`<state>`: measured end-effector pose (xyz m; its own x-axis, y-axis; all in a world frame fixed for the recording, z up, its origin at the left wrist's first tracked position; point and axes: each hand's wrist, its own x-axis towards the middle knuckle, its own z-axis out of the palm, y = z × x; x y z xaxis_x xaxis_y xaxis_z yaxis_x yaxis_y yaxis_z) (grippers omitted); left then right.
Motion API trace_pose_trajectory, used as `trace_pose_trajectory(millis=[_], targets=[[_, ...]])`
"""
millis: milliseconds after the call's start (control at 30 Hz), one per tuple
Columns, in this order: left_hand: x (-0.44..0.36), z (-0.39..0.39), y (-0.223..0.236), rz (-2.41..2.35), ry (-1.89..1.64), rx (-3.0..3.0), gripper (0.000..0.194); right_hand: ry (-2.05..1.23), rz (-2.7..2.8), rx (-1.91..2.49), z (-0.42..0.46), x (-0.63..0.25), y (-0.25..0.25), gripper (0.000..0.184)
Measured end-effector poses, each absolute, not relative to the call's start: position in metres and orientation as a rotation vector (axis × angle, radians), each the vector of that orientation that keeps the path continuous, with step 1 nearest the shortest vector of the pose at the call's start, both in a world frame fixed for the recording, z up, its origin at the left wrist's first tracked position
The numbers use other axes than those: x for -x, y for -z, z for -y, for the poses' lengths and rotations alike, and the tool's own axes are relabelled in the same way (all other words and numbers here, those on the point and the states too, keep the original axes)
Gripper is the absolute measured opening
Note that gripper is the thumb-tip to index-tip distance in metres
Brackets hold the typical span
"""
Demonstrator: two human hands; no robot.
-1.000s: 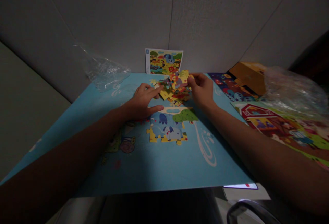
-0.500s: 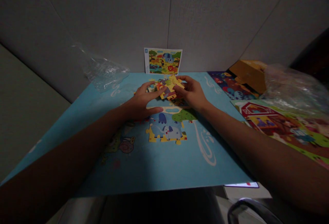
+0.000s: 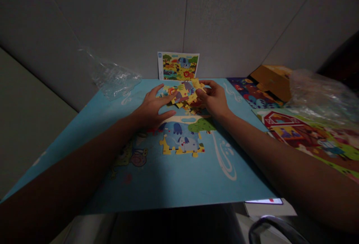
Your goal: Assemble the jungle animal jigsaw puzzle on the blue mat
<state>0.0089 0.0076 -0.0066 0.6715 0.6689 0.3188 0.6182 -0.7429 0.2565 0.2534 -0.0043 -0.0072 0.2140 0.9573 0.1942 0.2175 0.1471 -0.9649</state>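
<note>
Several loose jigsaw puzzle pieces lie heaped between my hands, mostly yellow with animal prints. On the heap's right side, my right hand pinches a yellow puzzle piece between thumb and fingers. My left hand is open at the left of the heap, fingers spread, its index fingertip against the pieces. Nearer to me lies a joined puzzle section showing blue elephants and a green bush; my left hand partly covers its upper left.
A picture card of the animal scene leans on the wall behind the heap. Clear plastic wrap lies at the back left of the blue table. To the right are a farm picture, an opened orange box and more plastic.
My right hand has shifted slightly right with a piece, and my left hand has drawn back a little to the left. The pieces between them have been rearranged.
</note>
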Motion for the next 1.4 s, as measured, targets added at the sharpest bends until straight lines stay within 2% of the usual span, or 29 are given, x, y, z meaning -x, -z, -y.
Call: trace_pose_trajectory(millis=[267,367,533,633,867,1067,1267,1400], targets=[[-0.007,-0.016,0.018,-1.306,-0.457,-2.681,0.070,-0.469,1.162,1.471,-0.001,-0.266,0.009,0.034],[-0.006,-0.016,0.019,-1.319,-0.458,-2.697,0.068,-0.547,1.186,1.399,-0.001,-0.263,0.010,0.035],[-0.012,-0.007,0.010,-1.137,-0.475,-2.765,0.083,-0.672,1.274,1.283,0.001,-0.256,0.012,0.041],[-0.016,-0.002,0.006,-1.034,-0.425,-2.807,0.079,-0.773,1.310,1.238,0.004,-0.254,0.011,0.042],[-0.016,-0.002,0.005,-1.055,-0.449,-2.829,0.068,-0.847,1.279,1.317,0.011,-0.248,0.003,0.026],[-0.014,-0.006,0.006,-1.184,-0.444,-2.770,0.067,-0.626,1.076,1.416,0.001,-0.259,0.006,0.015],[-0.016,-0.006,0.005,-1.371,-0.251,-2.690,0.074,-0.634,1.113,1.326,-0.002,-0.261,0.009,0.017],[-0.020,0.001,0.001,-1.226,-0.244,-2.785,0.082,-0.801,1.261,1.203,0.006,-0.252,0.007,0.030]])
